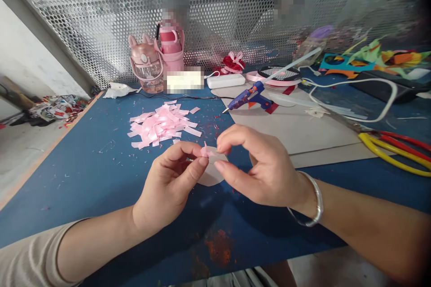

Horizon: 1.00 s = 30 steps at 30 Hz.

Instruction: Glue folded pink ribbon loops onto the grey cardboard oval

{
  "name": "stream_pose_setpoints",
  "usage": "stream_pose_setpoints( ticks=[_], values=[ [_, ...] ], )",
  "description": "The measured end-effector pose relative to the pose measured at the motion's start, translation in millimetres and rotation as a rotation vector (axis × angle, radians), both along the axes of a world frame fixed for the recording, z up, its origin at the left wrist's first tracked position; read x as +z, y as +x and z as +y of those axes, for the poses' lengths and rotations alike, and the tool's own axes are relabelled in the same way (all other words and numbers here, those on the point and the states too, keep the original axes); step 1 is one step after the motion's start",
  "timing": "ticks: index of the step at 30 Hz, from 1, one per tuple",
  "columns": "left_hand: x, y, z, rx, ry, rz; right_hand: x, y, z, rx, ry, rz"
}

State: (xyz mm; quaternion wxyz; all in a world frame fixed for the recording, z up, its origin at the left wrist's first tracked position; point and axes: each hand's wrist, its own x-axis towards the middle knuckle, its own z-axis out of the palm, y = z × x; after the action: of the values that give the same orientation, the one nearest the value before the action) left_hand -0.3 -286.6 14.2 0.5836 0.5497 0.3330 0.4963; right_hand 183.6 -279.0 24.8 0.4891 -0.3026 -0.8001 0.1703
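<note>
Between the thumb and forefinger of my left hand point(168, 184) is a small piece of pink ribbon point(206, 151), with one end sticking up. My right hand point(266, 166) is just right of it, thumb and forefinger parted; whether a fingertip touches the ribbon's edge I cannot tell. Beneath both hands a pale round disc point(210, 179) lies on the blue table, partly covered by my fingers. A loose heap of cut pink ribbon pieces point(161, 125) lies beyond my left hand.
A blue glue gun point(247, 96) rests on grey card point(286, 132) with a glue stick protruding. Scissors with yellow and red handles point(393, 150) lie at right. Two pink bottles point(146, 65), a white power strip point(226, 81) and a perforated metal screen point(111, 13) stand behind.
</note>
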Motion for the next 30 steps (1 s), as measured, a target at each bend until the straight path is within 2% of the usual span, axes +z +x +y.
stream_pose_setpoints(
  ticks=[3,9,11,15,20,27,30],
  values=[
    [-1.7,-1.8,-1.3,-0.032,0.054,0.054,1.6,-0.5,1.7,0.033,0.05,-0.043],
    [-0.1,-3.5,-1.6,-0.057,0.025,0.031,5.0,-2.2,3.6,0.057,-0.143,-0.011],
    [0.6,-3.1,-1.0,-0.066,-0.002,0.044,4.4,-2.8,3.8,0.043,-0.162,-0.008],
    [0.4,-1.4,-0.2,-0.039,-0.039,0.072,1.0,-2.9,4.4,0.029,-0.101,-0.019],
    [-0.9,0.8,1.2,0.019,-0.099,-0.034,-1.0,-1.9,4.6,-0.034,-0.006,-0.031],
    [-1.5,1.4,0.1,-0.029,-0.059,0.011,-1.4,-3.1,4.3,-0.084,0.133,-0.073],
    [-1.5,1.4,-0.7,-0.036,-0.045,0.057,-1.4,-3.2,4.2,-0.054,0.081,-0.064]
  ],
)
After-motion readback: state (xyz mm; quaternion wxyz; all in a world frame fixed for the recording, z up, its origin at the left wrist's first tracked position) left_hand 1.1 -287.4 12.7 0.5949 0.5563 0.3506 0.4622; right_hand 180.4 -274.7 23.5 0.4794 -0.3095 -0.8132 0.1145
